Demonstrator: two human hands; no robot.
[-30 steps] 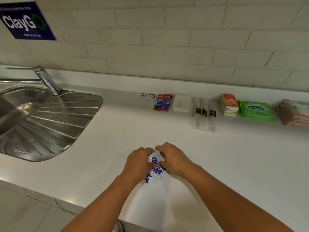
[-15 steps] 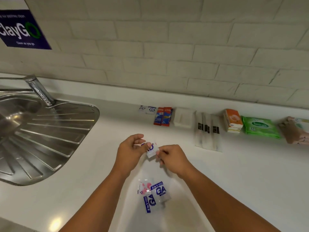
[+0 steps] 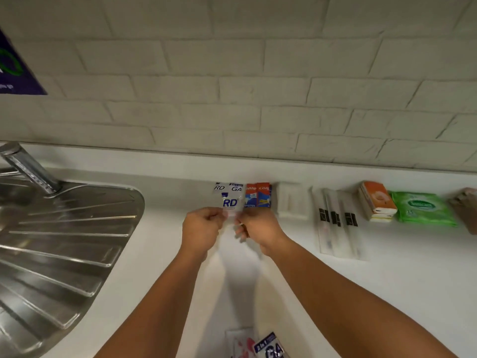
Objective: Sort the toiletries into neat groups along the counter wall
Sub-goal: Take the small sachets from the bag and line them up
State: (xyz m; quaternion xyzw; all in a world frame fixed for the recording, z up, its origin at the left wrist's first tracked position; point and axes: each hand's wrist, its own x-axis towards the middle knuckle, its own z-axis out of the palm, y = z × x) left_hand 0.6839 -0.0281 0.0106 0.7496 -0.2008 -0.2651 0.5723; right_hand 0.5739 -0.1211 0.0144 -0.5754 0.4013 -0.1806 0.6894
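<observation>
Both hands hold one white sachet marked RD (image 3: 230, 203) just in front of the wall row. My left hand (image 3: 202, 228) pinches its lower left edge and my right hand (image 3: 258, 229) pinches its lower right edge. Directly behind it, two similar sachets (image 3: 228, 187) lie against the wall. To their right follow two red toothpaste sachets (image 3: 257, 195), a white soap box (image 3: 293, 202), wrapped toothbrushes (image 3: 336, 223), an orange tissue pack stack (image 3: 377, 201) and a green wipes pack (image 3: 422, 208). More loose sachets (image 3: 258, 344) lie on the counter near the bottom edge.
A steel sink drainboard (image 3: 59, 244) and tap (image 3: 28, 166) fill the left side. The white counter (image 3: 387, 293) runs along a white brick wall (image 3: 232, 99). A brown pack (image 3: 466, 208) sits at the far right edge. A purple sign (image 3: 13, 71) hangs upper left.
Both hands lifted one sachet out of the loose pile and carried it forward to the wall row. The remaining sachets stayed behind near the counter's front.
</observation>
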